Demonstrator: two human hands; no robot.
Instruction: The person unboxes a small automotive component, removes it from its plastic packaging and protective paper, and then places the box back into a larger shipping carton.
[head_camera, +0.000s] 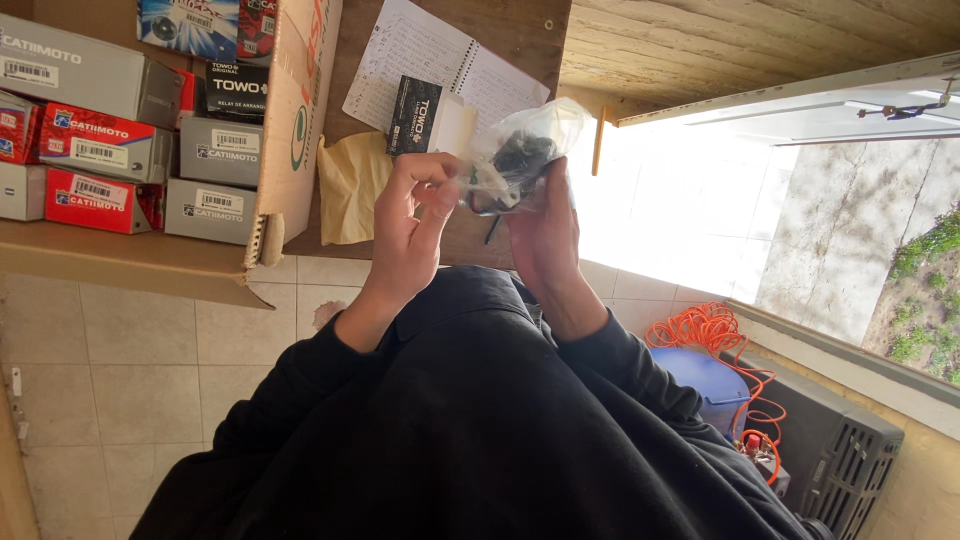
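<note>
A clear plastic bag (520, 150) with a dark part inside is held up over the desk (130, 262), pinched between both hands. The left hand (412, 225) is closed on the bag's near left edge, thumb and fingertips pressed together on the film, seemingly so the mouth can be worked. The right hand (545, 228) is wrapped around the bag from the right, fingers curled behind it, so the weight of the dark part appears to be carried there. A thin dark wire or strap is seen dangling below the bag, between the two hands.

Just beyond the hands, a small black carton (414, 114) is lying on a spiral notebook (440, 60), with a white box just beside it. A yellowish cloth (350, 185) is spread to the left of the left hand. Farther left, an open cardboard box (295, 120) is packed with grey and red cartons (95, 135), stacked in rows. Off to the right, below the desk, a coil of orange cable (710, 335) is resting on a blue bin (710, 385).
</note>
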